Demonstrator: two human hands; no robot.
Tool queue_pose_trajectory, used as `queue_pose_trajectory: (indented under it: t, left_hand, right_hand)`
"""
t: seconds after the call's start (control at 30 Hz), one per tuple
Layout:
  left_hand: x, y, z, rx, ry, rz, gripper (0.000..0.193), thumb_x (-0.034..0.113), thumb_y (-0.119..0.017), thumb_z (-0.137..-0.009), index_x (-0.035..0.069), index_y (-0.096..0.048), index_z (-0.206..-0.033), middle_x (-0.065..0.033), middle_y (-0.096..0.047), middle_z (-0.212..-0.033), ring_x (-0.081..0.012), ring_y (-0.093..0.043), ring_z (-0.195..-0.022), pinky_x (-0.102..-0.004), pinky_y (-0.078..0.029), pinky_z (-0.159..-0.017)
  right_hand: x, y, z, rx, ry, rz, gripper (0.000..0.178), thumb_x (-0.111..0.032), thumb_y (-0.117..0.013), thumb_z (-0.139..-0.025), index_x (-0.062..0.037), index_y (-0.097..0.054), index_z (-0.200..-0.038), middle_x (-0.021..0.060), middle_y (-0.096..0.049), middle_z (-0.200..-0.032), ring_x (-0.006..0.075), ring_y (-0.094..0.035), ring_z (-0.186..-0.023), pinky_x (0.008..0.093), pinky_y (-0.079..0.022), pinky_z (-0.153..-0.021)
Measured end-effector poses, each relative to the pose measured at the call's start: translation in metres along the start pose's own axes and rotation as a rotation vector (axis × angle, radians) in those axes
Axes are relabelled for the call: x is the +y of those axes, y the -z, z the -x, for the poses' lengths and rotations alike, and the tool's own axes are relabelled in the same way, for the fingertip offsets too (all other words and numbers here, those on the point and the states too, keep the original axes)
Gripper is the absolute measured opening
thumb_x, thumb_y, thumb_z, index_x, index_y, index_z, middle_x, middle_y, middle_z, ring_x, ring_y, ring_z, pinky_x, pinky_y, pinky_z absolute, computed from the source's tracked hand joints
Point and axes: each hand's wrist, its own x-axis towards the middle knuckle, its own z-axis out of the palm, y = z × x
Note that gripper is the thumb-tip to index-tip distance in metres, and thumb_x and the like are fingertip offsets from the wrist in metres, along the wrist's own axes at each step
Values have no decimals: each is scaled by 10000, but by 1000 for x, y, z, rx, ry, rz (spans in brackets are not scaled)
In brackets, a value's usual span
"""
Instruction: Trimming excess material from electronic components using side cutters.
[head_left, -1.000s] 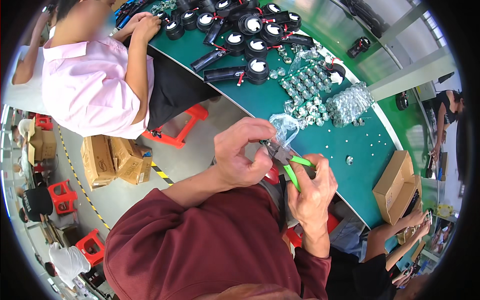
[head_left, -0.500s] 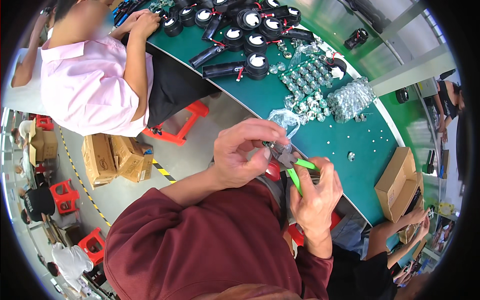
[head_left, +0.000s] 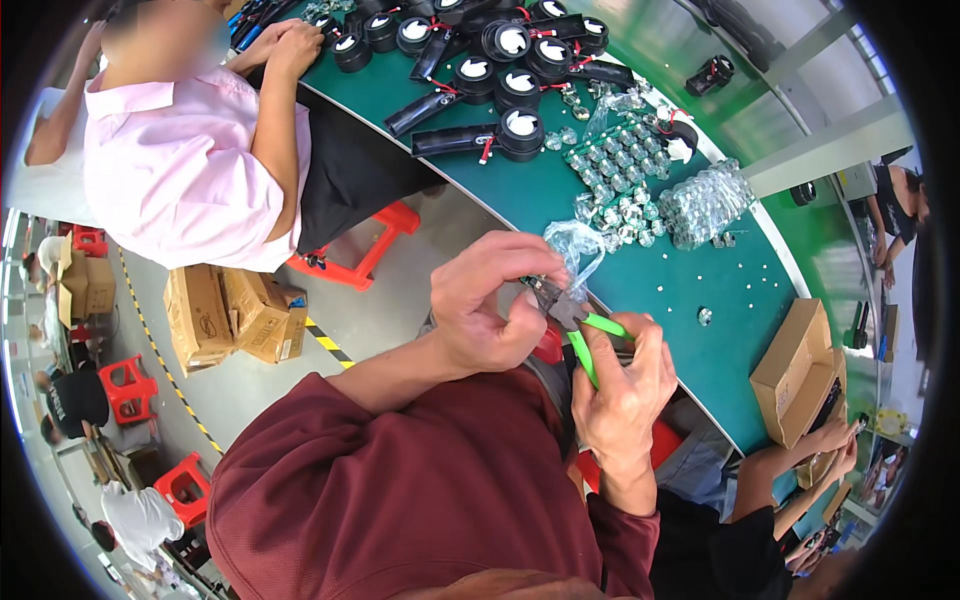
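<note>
Pliers with green handles [head_left: 570, 316] sit gripped in the right hand [head_left: 622, 395], tip at a small part [head_left: 536, 287] that the left hand [head_left: 466, 305] pinches between thumb and fingers, seemingly to steady it for the tool. Clear-domed pieces [head_left: 628, 222] lie clustered on the green table [head_left: 690, 350] beyond, apparently kept within reach.

Bright light; the plastic bundle [head_left: 706, 207] glints near the far edge of the surface [head_left: 705, 375]; lines bend toward the dark rim.

Cardboard boxes [head_left: 256, 312] stand on the grey floor [head_left: 390, 312] near a red stool [head_left: 381, 250].
</note>
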Motion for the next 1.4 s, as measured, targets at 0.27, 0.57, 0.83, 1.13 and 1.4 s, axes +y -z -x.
queue_pose_trajectory:
  t: [0.27, 0.57, 0.83, 1.13, 1.4]
  left_hand:
    - [-1, 5, -6, -93, -32, -34, 371, -85, -560, -702, -62, -674, -1054, -182, -689, -980, -234, -721, -843, -321, -608, -721]
    - [-5, 1, -4, -102, -27, 236, 356, -58, -565, -828, -80, -611, -1180, -220, -692, -1062, -264, -730, -906, -364, -633, -811]
    - [5, 1, -15, -78, -72, 41, 344, -53, -587, -740, -58, -670, -1074, -172, -734, -966, -263, -735, -902, -335, -619, -766]
    - [5, 0, -13, -50, -69, -41, 308, -33, -600, -707, -22, -702, -998, -132, -733, -910, -238, -724, -842, -331, -605, -747]
    - [2, 6, -23, -136, -116, 13, 420, -79, -576, -701, -36, -708, -1098, -168, -707, -989, -207, -725, -790, -304, -608, -689]
  right_hand:
    - [0, 5, -4, 7, 1, -44, 420, -85, -736, -673, -85, -756, -1093, 124, -583, -1007, 296, -630, -846, 403, -523, -755]
    - [-1, 6, -4, 31, 23, -80, 394, -83, -732, -647, -76, -750, -1040, 131, -581, -1007, 295, -623, -798, 400, -514, -716]
    - [2, 3, -4, 46, 14, -91, 424, -90, -731, -622, -79, -751, -1045, 135, -576, -1010, 292, -617, -787, 390, -494, -672]
    - [-3, 6, -6, 37, -4, -127, 397, 40, -643, -635, 15, -723, -1023, 176, -605, -1010, 337, -650, -812, 407, -536, -688]
    - [0, 11, -6, 12, -5, -37, 420, -88, -730, -638, -90, -748, -1058, 121, -567, -1018, 282, -613, -794, 383, -491, -656]
